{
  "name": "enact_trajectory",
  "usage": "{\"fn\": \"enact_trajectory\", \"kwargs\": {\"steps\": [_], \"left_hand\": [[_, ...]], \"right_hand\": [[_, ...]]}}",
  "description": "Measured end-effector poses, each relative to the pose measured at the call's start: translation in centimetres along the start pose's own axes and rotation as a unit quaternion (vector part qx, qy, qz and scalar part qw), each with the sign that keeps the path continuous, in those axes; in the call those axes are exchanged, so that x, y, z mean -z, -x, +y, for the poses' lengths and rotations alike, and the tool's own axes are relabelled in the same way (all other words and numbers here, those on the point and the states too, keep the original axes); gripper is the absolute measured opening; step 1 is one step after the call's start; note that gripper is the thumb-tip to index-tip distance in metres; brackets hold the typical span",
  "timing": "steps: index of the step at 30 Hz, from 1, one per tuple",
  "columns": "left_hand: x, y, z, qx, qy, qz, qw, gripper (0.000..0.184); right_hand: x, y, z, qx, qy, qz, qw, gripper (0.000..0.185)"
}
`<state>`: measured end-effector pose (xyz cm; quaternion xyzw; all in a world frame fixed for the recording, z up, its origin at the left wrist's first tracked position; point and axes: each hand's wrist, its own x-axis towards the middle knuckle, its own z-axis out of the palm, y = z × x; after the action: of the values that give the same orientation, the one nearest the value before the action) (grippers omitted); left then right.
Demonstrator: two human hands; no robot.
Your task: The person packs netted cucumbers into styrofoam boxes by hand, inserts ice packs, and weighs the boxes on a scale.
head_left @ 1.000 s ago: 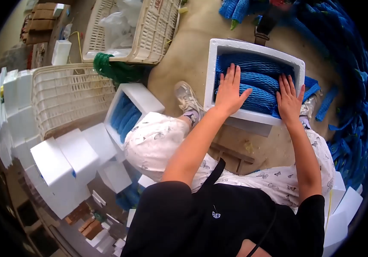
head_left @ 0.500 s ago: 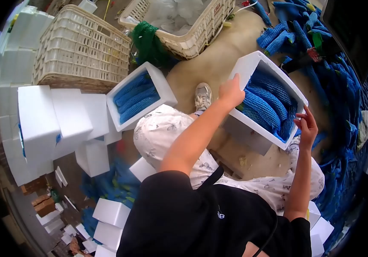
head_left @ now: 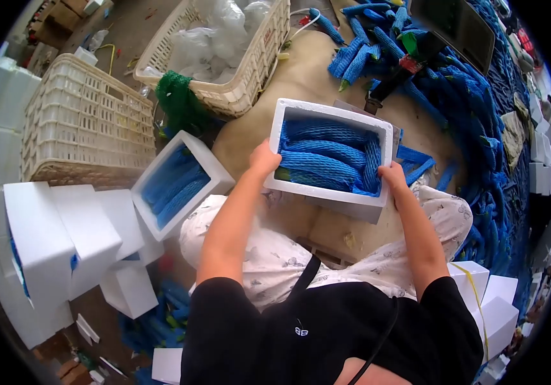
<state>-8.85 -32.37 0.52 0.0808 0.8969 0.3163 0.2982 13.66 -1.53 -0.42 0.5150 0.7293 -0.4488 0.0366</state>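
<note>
A white foam box [head_left: 386, 138] is held up in front of me, its open top facing me. Inside it lie several long pieces in blue net sleeves [head_left: 323, 151], most side by side and one crosswise at the right end. My left hand [head_left: 264, 158] grips the box's left end, thumb at the rim. At the opposite end, my right hand [head_left: 392, 176] is closed on the lower right corner. The fingers of both hands are partly hidden behind the walls. A second foam box [head_left: 206, 186], also filled with blue-sleeved pieces, stands tilted by my left knee.
Stacked white foam boxes [head_left: 38, 224] stand at the left, below a cream plastic crate [head_left: 89, 122]. Another crate [head_left: 243, 86] holds clear plastic bags, with green netting [head_left: 179, 99] at its corner. Blue-sleeved pieces [head_left: 468, 109] heap along the right, around a dark flat panel [head_left: 458, 32].
The box has turned from a steep slant to nearly level and come round in front of me. My right hand has gone from fingers loosely at the rim to gripping the corner.
</note>
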Motion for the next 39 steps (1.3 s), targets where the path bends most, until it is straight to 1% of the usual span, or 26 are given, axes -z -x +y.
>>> {"fn": "enact_trajectory", "kwargs": {"steps": [2, 4, 8, 9, 12, 13, 15, 16, 18, 20, 22, 24, 25, 26, 27, 28, 29, 30, 31, 32, 33, 34, 35, 36, 38, 39], "left_hand": [[1.8, 0.5, -1.3, -0.071, -0.03, 0.056, 0.995, 0.046], [7.5, 2.8, -1.3, -0.075, 0.007, 0.028, 0.997, 0.048], [17.5, 8.7, -7.1, -0.094, 0.036, 0.175, 0.979, 0.051], [19.8, 10.4, -8.9, -0.089, 0.063, 0.223, 0.969, 0.05], [26.5, 13.0, -16.4, -0.05, 0.136, 0.286, 0.947, 0.041], [28.3, 14.8, -17.1, -0.009, 0.193, 0.283, 0.939, 0.04], [30.6, 15.6, -21.1, 0.008, 0.179, 0.348, 0.92, 0.041], [31.7, 15.3, -23.8, 0.075, 0.118, 0.377, 0.916, 0.04], [31.5, 16.1, -23.8, 0.086, 0.072, 0.385, 0.916, 0.043], [30.1, 15.2, -25.5, 0.145, -0.018, 0.368, 0.918, 0.046], [27.2, 13.5, -28.7, 0.277, -0.127, 0.313, 0.899, 0.046], [27.0, 13.7, -27.7, 0.289, -0.106, 0.355, 0.882, 0.047], [25.9, 14.7, -27.4, 0.293, -0.107, 0.35, 0.883, 0.047], [24.6, 16.5, -27.2, 0.147, -0.149, 0.428, 0.879, 0.048], [23.6, 18.4, -26.4, -0.008, -0.189, 0.495, 0.848, 0.049], [21.6, 21.2, -23.6, -0.05, -0.091, 0.476, 0.873, 0.051], [18.9, 24.0, -21.6, -0.039, -0.07, 0.412, 0.908, 0.061], [15.6, 26.6, -19.4, 0.076, -0.21, 0.314, 0.923, 0.08], [11.8, 28.7, -20.1, 0.174, -0.258, 0.179, 0.933, 0.096], [8.4, 30.6, -21.0, 0.285, -0.232, 0.036, 0.929, 0.098], [6.3, 32.6, -24.2, 0.346, -0.068, -0.055, 0.934, 0.093], [4.5, 34.6, -25.2, 0.291, -0.099, 0.178, 0.935, 0.09], [5.5, 35.8, -23.1, 0.282, -0.121, 0.308, 0.9, 0.092], [5.4, 37.1, -22.7, 0.231, -0.074, 0.469, 0.849, 0.098], [1.2, 38.9, -23.8, 0.344, 0.059, 0.528, 0.774, 0.098], [-3.7, 39.6, -25.7, 0.374, 0.165, 0.462, 0.787, 0.094]], "right_hand": [[-0.2, -0.1, 0.4, 0.09, 0.015, -0.001, 0.996, 0.031], [-0.2, 5.7, -6.4, 0.125, 0.053, 0.006, 0.991, 0.029], [-4.8, 11.1, -14.5, 0.31, 0.043, -0.043, 0.949, 0.032], [-6.6, 12.1, -16.9, 0.334, 0.056, -0.069, 0.938, 0.033], [-13.0, 13.8, -24.3, 0.384, 0.069, -0.173, 0.905, 0.034], [-15.5, 14.6, -26.4, 0.392, 0.071, -0.194, 0.897, 0.035], [-21.1, 15.6, -30.1, 0.421, 0.126, -0.212, 0.873, 0.039], [-23.5, 15.7, -31.4, 0.441, 0.18, -0.21, 0.854, 0.042], [-26.8, 15.5, -31.7, 0.429, 0.209, -0.235, 0.847, 0.046], [-29.2, 15.2, -31.3, 0.434, 0.247, -0.251, 0.829, 0.047], [-31.0, 15.6, -31.0, 0.475, 0.331, -0.202, 0.789, 0.05], [-31.8, 15.6, -30.7, 0.472, 0.356, -0.174, 0.787, 0.052], [-31.6, 14.6, -30.3, 0.442, 0.279, -0.276, 0.806, 0.051], [-31.1, 13.6, -30.0, 0.406, 0.197, -0.373, 0.811, 0.049], [-29.9, 12.8, -29.7, 0.359, 0.155, -0.473, 0.789, 0.047], [-28.3, 12.5, -28.6, 0.307, 0.066, -0.474, 0.823, 0.046], [-26.3, 12.5, -26.9, 0.25, -0.024, -0.47, 0.846, 0.045], [-24.2, 12.1, -25.1, 0.256, -0.037, -0.454, 0.852, 0.043], [-21.8, 11.2, -23.0, 0.262, -0.051, -0.437, 0.859, 0.041], [-19.5, 10.0, -20.1, 0.249, -0.056, -0.413, 0.874, 0.04], [-17.2, 8.6, -16.7, 0.237, -0.062, -0.389, 0.888, 0.039], [-14.9, 7.1, -12.6, 0.224, -0.03, -0.357, 0.906, 0.037], [-12.4, 5.9, -9.1, 0.213, -0.002, -0.319, 0.923, 0.036], [-10.0, 6.0, -6.4, 0.184, -0.006, -0.305, 0.934, 0.034], [-5.8, 7.5, -1.9, 0.114, -0.013, -0.278, 0.954, 0.032], [-4.9, 7.9, -0.7, 0.081, -0.02, -0.256, 0.963, 0.032]]}}
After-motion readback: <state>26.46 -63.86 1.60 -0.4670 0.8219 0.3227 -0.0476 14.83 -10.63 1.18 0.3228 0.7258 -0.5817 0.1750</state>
